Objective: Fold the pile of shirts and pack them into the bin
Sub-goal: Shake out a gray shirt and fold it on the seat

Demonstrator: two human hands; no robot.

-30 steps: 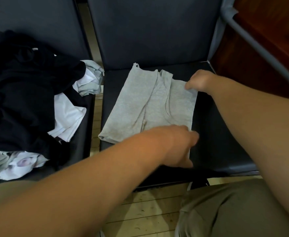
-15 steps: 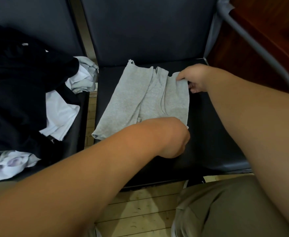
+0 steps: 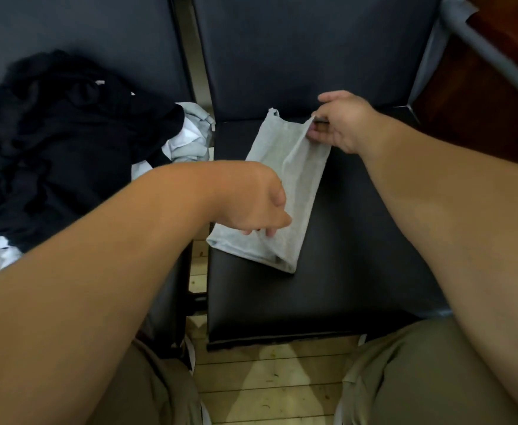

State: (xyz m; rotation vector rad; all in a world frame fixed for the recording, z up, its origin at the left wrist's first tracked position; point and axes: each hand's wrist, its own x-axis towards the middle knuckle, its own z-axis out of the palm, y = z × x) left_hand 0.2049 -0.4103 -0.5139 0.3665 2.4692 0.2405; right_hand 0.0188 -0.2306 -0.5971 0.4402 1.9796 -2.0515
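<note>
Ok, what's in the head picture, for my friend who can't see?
The right hand pinches the far end of a grey shirt and the left hand grips its near end, on a dark seat. A clothes pile lies on the next seat.

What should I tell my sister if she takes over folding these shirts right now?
Left hand pinches the near end of the grey shirt; right hand pinches its far corner.
The shirt lies on the right chair seat, folded into a narrow strip.
The pile of shirts sits unfolded on the left chair.
No bin is in view.
Left to do: finish this shirt, fold the pile, pack everything.
</note>
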